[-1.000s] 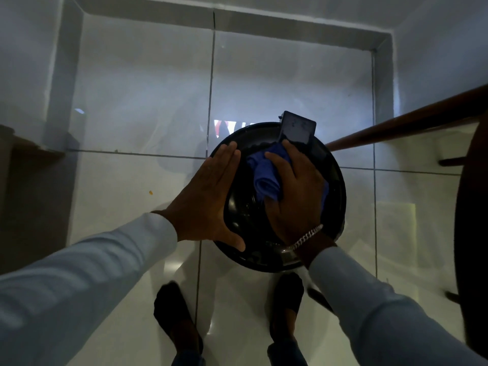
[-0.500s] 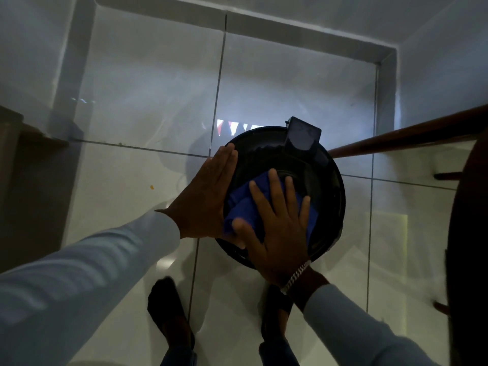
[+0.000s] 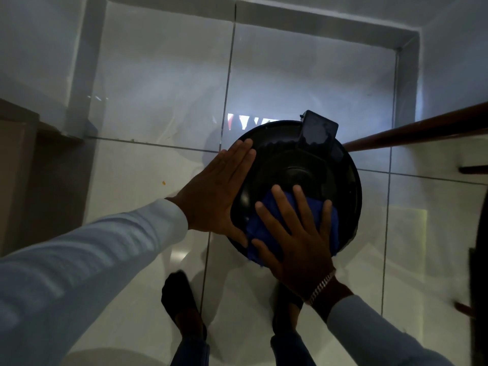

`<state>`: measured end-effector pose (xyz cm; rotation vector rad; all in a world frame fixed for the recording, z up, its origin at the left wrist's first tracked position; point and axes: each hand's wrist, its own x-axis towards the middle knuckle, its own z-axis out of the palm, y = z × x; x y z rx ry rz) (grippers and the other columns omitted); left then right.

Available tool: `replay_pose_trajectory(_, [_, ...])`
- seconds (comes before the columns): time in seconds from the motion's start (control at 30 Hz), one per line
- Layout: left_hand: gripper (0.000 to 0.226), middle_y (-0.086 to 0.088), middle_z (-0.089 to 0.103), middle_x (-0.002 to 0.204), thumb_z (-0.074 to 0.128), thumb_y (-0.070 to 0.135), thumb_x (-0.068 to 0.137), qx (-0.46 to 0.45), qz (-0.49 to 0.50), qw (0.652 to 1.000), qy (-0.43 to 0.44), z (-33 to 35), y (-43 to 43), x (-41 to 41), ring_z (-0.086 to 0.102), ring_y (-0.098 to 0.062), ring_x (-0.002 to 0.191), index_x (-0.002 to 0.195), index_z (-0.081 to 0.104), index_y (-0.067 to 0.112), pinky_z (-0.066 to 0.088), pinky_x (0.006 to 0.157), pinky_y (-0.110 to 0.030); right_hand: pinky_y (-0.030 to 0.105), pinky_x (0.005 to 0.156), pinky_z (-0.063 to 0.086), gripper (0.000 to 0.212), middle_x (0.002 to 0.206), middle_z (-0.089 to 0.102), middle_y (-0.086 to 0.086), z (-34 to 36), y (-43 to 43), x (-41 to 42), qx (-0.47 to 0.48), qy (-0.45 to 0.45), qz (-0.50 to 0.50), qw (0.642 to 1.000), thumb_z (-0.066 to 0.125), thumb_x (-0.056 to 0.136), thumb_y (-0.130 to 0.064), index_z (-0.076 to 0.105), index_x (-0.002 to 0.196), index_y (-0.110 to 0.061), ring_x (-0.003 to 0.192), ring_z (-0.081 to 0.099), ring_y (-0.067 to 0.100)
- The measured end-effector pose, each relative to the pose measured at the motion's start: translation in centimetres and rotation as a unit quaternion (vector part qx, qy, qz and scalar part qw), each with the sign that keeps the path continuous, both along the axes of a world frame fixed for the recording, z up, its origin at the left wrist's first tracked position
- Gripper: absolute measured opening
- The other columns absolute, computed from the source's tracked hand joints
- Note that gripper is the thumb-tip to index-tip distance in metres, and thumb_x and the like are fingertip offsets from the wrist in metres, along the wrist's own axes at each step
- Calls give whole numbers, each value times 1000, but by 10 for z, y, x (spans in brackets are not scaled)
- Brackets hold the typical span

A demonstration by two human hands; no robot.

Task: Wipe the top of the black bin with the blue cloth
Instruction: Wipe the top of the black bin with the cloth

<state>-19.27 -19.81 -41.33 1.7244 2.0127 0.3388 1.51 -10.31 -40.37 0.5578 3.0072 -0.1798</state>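
Observation:
A round black bin stands on the tiled floor, seen from above, with a glossy lid and a dark hinge block at its far edge. My left hand lies flat with fingers together against the bin's left rim. My right hand is spread flat on the blue cloth, pressing it onto the near part of the lid. The cloth bunches out at both sides of the palm and hangs slightly over the near rim.
A brown wooden rail runs from the bin's right side toward the right edge. Dark furniture stands at the far right. My two dark shoes are just below the bin. Walls enclose the corner behind; a brown ledge sits left.
My right hand has dragged the blue cloth from the far part of the lid near the hinge to the near rim, flattening out. My left hand stayed on the left rim.

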Motion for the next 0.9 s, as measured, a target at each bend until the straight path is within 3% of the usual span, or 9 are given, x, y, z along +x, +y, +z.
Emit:
replay_pose_trajectory(0.2, [144,-21,-4,161,48,94,52,-21,-28,998,46,4,5,2,-7,-33,149,149,-3,2,8,122,-52,66,113,11,66,157,22,2,3,-1,4,-9,-20,-58,998,37,86,-66,32,144,-34,146,17,30])
replay_pose_trajectory(0.3, [137,-23,1,160,42,94,59,-1,-77,995,70,7,14,4,-3,-36,149,149,3,-1,15,120,-54,63,114,11,68,159,21,3,1,-3,-11,-13,-16,-77,997,34,88,-67,25,147,-33,147,14,29])
replay_pose_trajectory(0.57, [145,-17,-9,161,48,94,50,-53,-86,992,72,15,20,0,-11,-31,149,150,-6,5,9,122,-53,72,110,11,75,156,27,1,3,19,22,-6,-20,12,1000,40,81,-76,31,145,-37,146,15,32])
replay_pose_trajectory(0.73, [147,-16,-10,161,47,96,47,-58,-90,991,83,13,20,0,-12,-31,149,150,-8,6,9,121,-53,72,106,21,82,157,18,4,10,20,33,-41,-62,-103,992,34,76,-82,28,145,-37,145,10,40])
replay_pose_trajectory(0.83, [148,-15,-9,162,49,95,46,-52,-89,992,77,12,20,0,-11,-30,149,150,-8,7,10,121,-53,69,104,33,79,157,11,9,15,17,37,-115,-38,-163,979,39,80,-73,26,146,-30,143,8,45])
replay_pose_trajectory(0.9, [147,-15,-8,162,50,95,46,-46,-86,993,71,10,19,0,-11,-30,149,150,-7,7,9,121,-53,64,97,45,75,157,7,11,19,19,43,-153,-12,-208,966,47,84,-62,23,146,-27,142,16,45])
